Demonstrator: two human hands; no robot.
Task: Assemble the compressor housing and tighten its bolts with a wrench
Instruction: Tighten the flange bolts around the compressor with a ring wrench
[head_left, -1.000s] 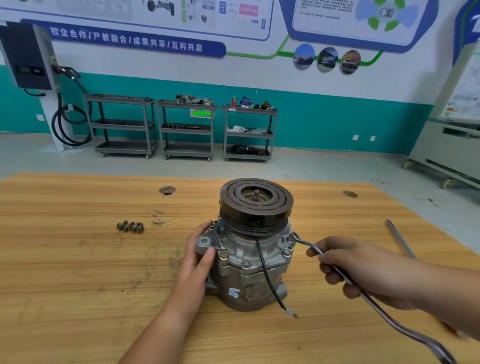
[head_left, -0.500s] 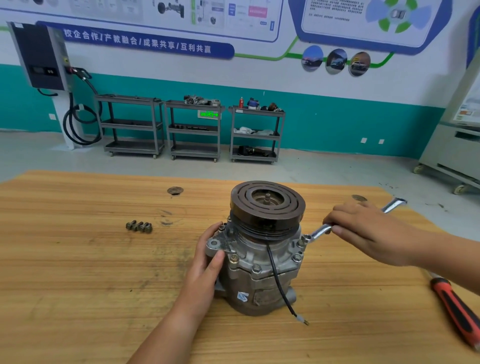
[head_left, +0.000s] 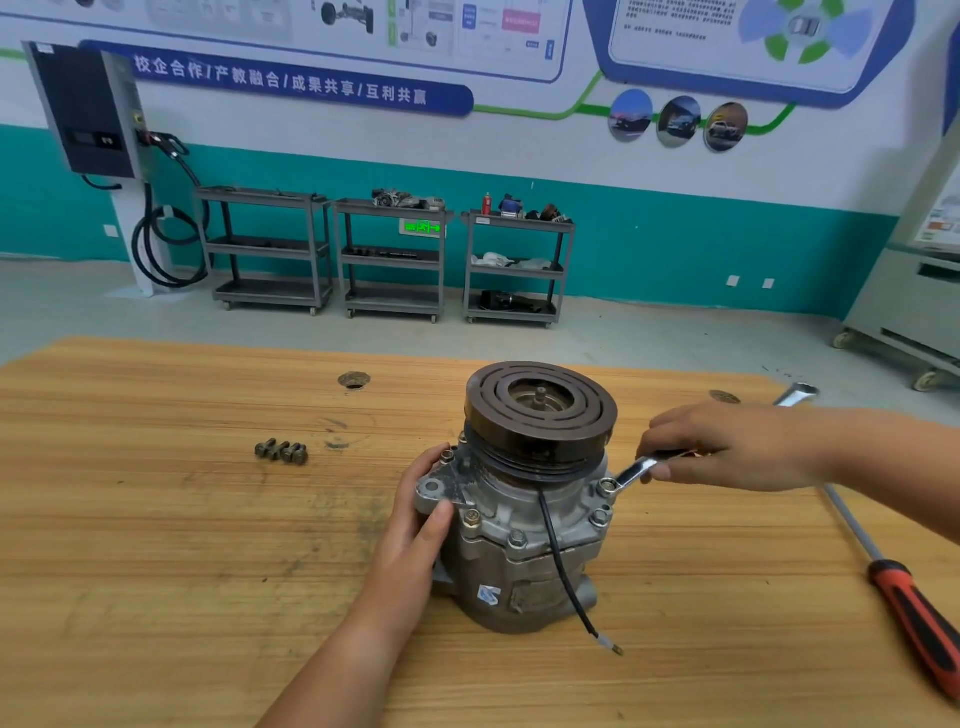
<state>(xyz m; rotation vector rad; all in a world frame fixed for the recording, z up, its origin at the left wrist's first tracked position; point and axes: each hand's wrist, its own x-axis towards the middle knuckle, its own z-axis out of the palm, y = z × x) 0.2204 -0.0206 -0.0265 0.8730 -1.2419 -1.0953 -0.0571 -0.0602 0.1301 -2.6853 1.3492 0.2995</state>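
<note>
While the left hand (head_left: 421, 525) is gripping the upright compressor (head_left: 524, 519) (pulley facing up, mid-desk (head_left: 156, 519)), the right hand (head_left: 727, 447) is curling its fingers (head_left: 657, 434) round the wrench (head_left: 631, 470), its long axis running rightward and away from a flange bolt (head_left: 607, 486).

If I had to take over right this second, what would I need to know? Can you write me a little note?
Left hand: grips the compressor, which stands upright on the table.
Right hand: holds the wrench, its end on a flange bolt.
Done: bolts sit in the flange round the front.
To do: tighten them; tightness cannot be seen. Loose bolts lie on the table's left.
</note>
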